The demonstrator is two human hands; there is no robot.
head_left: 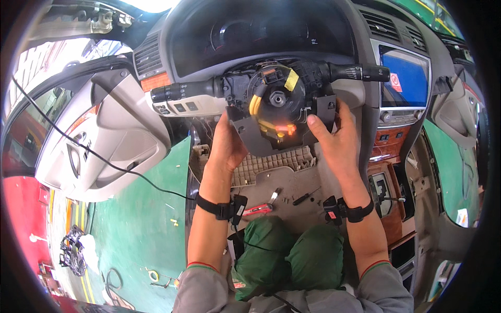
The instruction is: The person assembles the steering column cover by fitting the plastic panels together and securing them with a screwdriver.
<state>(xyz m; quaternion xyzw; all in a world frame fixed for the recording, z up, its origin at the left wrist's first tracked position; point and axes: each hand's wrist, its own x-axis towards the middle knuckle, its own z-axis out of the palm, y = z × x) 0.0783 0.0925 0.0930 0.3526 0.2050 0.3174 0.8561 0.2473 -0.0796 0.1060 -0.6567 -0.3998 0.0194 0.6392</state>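
The steering column stands in front of me without its wheel, its centre nut [277, 99] bare. Around the nut sits a round black clock spring [263, 112] with a yellow cable and a yellow tape tag [291, 79]. Beneath it is a dark plastic column cover [259, 147]. My left hand [227, 142] grips the cover's left side, its fingers partly hidden behind it. On the right side my right hand [336, 140] holds the same cover, thumb on the front face. An orange and yellow connector [285, 129] shows between my hands. Stalks stick out left [182, 91] and right [360, 72].
Below my hands, a beige ribbed trim panel [276, 168] lies in the footwell. A red utility knife [258, 209] and a screwdriver [302, 199] lie nearer me, with small screws. The door [115, 135] is open at left; a black cable [104, 155] crosses it to my left wrist.
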